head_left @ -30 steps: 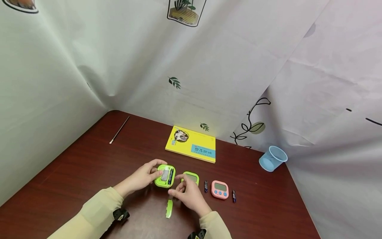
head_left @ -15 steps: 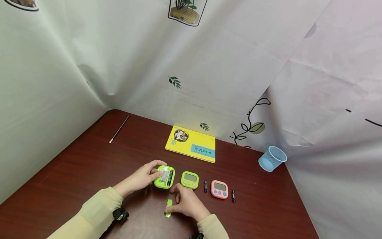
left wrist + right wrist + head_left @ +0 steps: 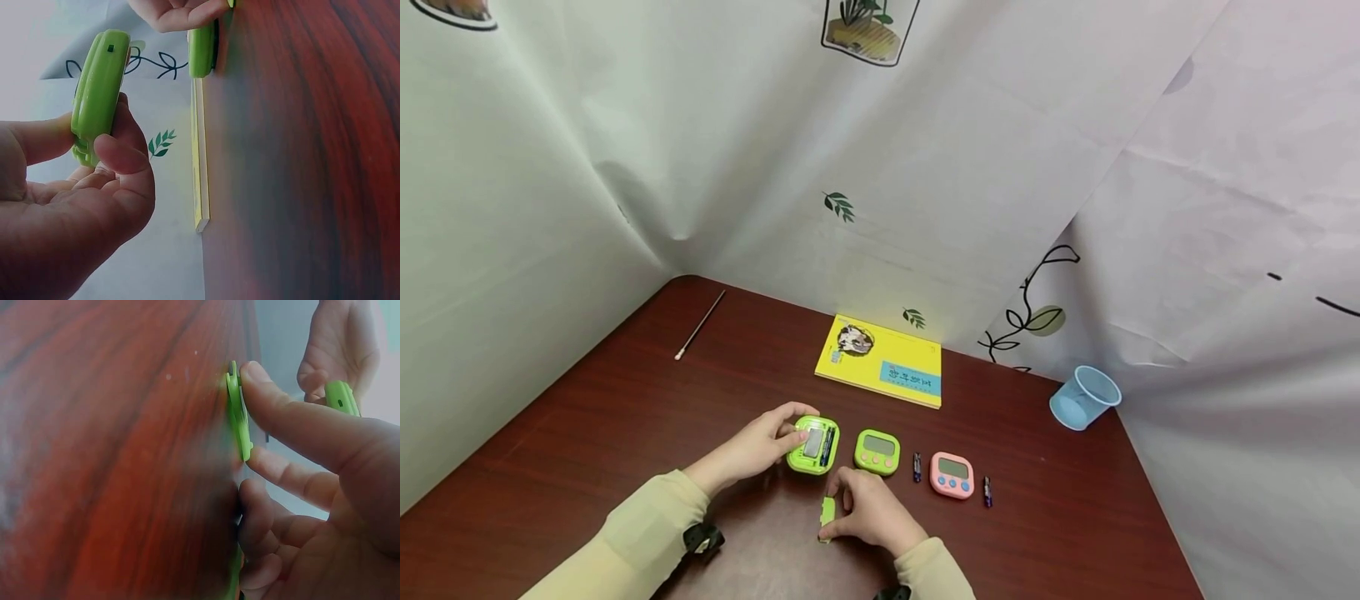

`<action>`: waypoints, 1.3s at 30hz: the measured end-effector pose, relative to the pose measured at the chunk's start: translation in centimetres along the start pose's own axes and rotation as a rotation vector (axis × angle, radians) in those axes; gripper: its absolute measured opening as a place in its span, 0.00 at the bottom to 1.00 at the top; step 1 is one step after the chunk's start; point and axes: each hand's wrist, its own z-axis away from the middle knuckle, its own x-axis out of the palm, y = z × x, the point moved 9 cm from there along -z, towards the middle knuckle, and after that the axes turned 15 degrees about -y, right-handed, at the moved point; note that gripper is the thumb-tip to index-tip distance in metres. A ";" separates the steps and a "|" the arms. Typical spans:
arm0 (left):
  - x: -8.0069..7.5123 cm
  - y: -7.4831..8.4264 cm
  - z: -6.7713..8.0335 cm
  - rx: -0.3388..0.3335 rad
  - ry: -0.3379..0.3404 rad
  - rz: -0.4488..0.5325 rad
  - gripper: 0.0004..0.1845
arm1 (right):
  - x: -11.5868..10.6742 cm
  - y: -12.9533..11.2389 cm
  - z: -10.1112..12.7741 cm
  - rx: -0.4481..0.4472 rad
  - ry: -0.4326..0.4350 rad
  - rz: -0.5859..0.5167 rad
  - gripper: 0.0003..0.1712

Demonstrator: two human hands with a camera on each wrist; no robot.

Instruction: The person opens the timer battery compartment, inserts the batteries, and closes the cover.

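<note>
Head view: green timer [image 3: 814,451] in left hand's [image 3: 758,442] grip, cover [image 3: 827,511] in right hand's [image 3: 871,508] pinch, second timer [image 3: 877,452] just beyond.

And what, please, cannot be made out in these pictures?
Head view: front of the held green timer, turned away.
Head view: part of the green cover, hidden by the right hand.
Head view: lettering on the loose batteries, too small.
Left wrist view: rest of right hand, cut by top edge.

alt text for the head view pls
Left hand holds a green timer, battery slot open; right hand pinches a green cover. On the table: another green timer, pink timer, two loose batteries, yellow book, blue cup, swab.
</note>
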 end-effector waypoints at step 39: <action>0.1 0.4 0.2 0.000 0.016 0.014 0.19 | -1.9 0.6 0.6 -0.061 0.089 -0.330 0.19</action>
